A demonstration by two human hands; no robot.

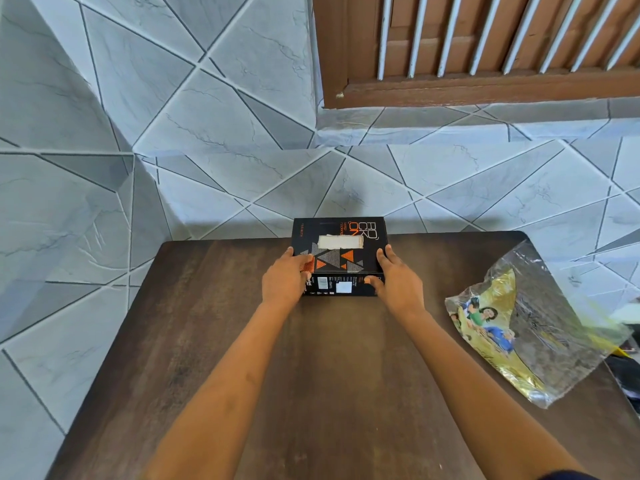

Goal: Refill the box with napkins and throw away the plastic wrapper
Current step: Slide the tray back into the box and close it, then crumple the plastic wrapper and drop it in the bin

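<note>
A black box [337, 249] with orange and grey triangles stands at the far edge of the dark wooden table [339, 362]. White napkin paper [340, 242] shows through the slot in its top. My left hand [284, 280] grips the box's left side, fingers lying on the lid. My right hand [396, 284] holds its right side, thumb pressed on the front face. An empty plastic wrapper [530, 332], clear with gold print and pictures of people, lies flat on the table's right part, apart from both hands.
Grey tiled walls stand behind and to the left of the table. A brown window frame [485, 88] with white bars sits up at the back right. Dark items [628, 372] lie past the table's right edge.
</note>
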